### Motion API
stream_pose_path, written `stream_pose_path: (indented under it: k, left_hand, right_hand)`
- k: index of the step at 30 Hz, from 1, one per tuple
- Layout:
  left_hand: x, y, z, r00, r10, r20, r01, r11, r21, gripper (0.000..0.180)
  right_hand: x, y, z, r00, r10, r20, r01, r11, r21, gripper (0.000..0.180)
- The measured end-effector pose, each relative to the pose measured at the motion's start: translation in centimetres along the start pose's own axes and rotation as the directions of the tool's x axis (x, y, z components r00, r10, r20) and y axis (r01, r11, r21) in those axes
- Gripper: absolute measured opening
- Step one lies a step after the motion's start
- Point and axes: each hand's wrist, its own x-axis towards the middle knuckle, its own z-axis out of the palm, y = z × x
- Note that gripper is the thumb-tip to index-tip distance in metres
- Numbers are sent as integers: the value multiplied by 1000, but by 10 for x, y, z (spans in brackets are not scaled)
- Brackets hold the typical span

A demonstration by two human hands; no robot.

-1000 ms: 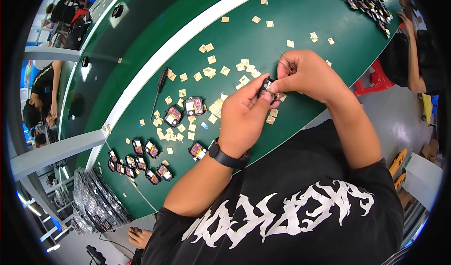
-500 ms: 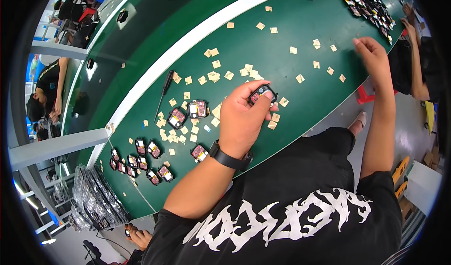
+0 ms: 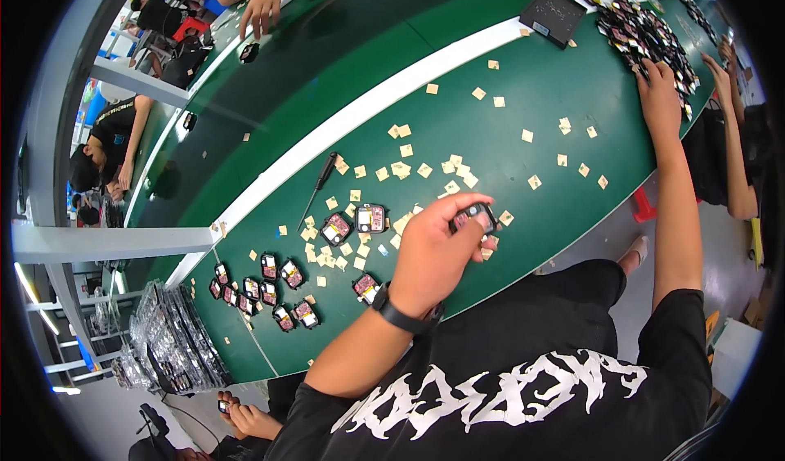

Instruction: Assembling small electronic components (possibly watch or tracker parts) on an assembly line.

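Observation:
My left hand [image 3: 433, 252] is closed round a small black electronic device [image 3: 480, 218], its thumb lying across the open face. Over at the far right, my right hand [image 3: 661, 105] touches the near edge of a heap of similar black devices [image 3: 638, 31]; its fingertips are lost among them. Past my left hand, two open devices with reddish circuit boards, one [image 3: 335, 229] beside another [image 3: 371, 218], lie on the green table. A third open device [image 3: 366, 287] rests by my left wrist. Small square cream-coloured pieces [image 3: 401, 169] are scattered around.
A screwdriver [image 3: 319, 187] lies left of the squares. Several more devices [image 3: 268, 266] cluster at the table's left end, near stacked shiny trays [image 3: 176, 342]. A black tray [image 3: 553, 17] stands at the back. Other people's hands work across [image 3: 263, 4] and at the right [image 3: 719, 76].
My right hand has gone from above the table's right edge to the heap of devices. My left hand still holds its device. The view has shifted, showing more of the black tray.

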Motion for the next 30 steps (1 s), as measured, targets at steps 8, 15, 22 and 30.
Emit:
stream_pose_path:
  k: [8,15,22,30]
  left_hand:
    - [-90,25,-62,921,359,-149,-319,917,241,38]
    - [-158,-5,-168,688,405,-603,-131,886,445,35]
    - [-171,-23,-211,546,483,-685,-118,853,508,35]
    - [-160,-18,-170,656,318,-684,-163,945,283,39]
  right_hand:
    - [-3,-8,-15,995,-60,79,61,998,-1,25]
    - [-3,-2,-14,974,-227,0,227,971,80,28]
    - [-16,-2,-27,957,-288,-27,289,952,104,33]
    - [-60,-50,-56,893,-422,-155,449,859,247,33]
